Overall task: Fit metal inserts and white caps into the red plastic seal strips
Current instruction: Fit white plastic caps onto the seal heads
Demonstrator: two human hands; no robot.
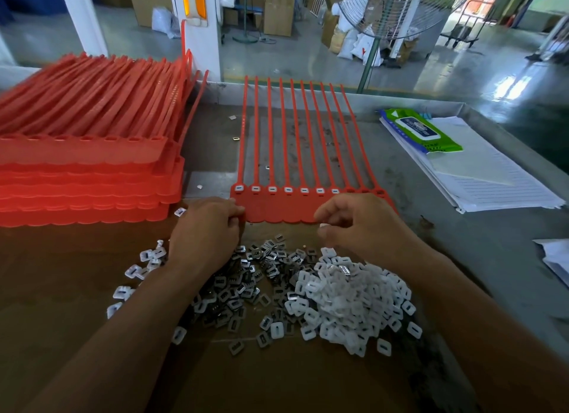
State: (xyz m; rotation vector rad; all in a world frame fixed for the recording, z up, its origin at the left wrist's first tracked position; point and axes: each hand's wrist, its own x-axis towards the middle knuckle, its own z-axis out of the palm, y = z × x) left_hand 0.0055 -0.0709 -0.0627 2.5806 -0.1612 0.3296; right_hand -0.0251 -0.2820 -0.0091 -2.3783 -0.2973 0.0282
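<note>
The red sheet (277,207) is pinched at its near corner by the left hand (206,231), a white cap (324,226) by the right hand (366,224).

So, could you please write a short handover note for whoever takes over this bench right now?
The left hand pinches the strip sheet by its near left corner. The right hand pinches a small white piece, apparently a cap, above the sheet's near edge.
The insert pile and cap pile lie nearer than the sheet; the stack of sheets is on the left.
Done: seven sockets from the left are capped.
Left: the three right sockets show no cap; inserts there cannot be told.
</note>
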